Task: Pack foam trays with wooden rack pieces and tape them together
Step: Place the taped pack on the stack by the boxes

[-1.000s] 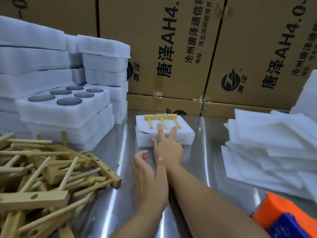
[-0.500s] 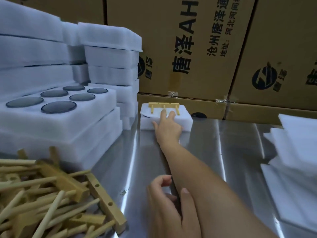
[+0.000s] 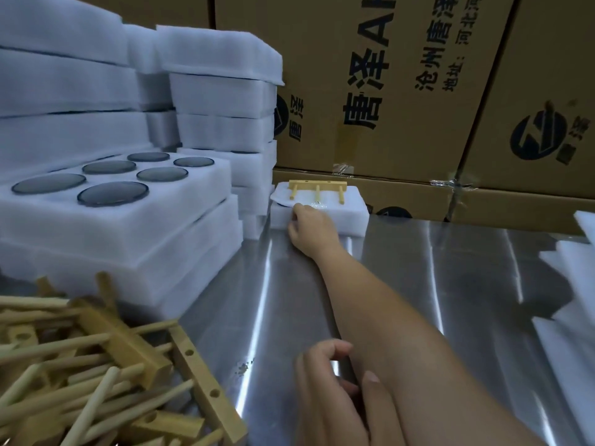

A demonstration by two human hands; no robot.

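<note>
**A:** Which step is this?

**B:** Boxes (image 3: 386, 91) stand right behind the tray (image 3: 354, 210), at the far end of the counter (image 3: 418, 284). Foam stacks (image 3: 209, 101) rise to the tray's left. A wood pile (image 3: 112, 365) lies well nearer than the tray. One rack piece (image 3: 317, 185) lies on top of the tray.

**A:** And the hands?

**B:** The right hand (image 3: 307, 225) is at the tray's near edge, fingers bent. I cannot tell whether it grips or pushes. The left hand (image 3: 328, 391) is loosely curled and holds nothing, well short of the tray.

**A:** Next?

**B:** I'd judge this tray is being parked. The next move calls for a fresh tray and another rack piece.
</note>
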